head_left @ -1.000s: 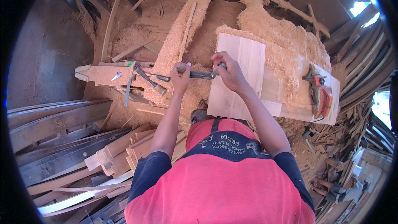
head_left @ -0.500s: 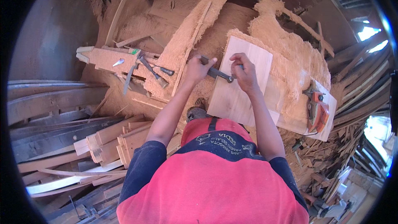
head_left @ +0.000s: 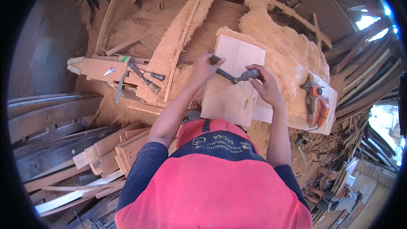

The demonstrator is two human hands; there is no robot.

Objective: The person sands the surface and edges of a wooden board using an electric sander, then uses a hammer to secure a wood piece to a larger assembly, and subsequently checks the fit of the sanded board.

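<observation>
My left hand [head_left: 204,70] is closed around one end of a dark bar-like tool [head_left: 225,75], which slants down to the right. At the bar's far end sits a grey, bulb-shaped knob [head_left: 248,74], pinched in the fingers of my right hand [head_left: 269,88]. Whether knob and bar are one piece, I cannot tell. Both hands are over a pale, smooth wooden board [head_left: 231,101], which lies on the sawdust-covered work surface.
An orange power planer [head_left: 319,106] rests on wood at the right. Left of the board, several hand tools [head_left: 144,77] lie on a dusty beam [head_left: 95,68]. Wood shavings [head_left: 284,42] heap behind the board. Stacked timber [head_left: 106,154] fills the lower left; scraps lie at right.
My right hand has turned and moved slightly away from the bar, bringing the grey knob into sight. My left hand keeps its hold. The whole view has shifted a little.
</observation>
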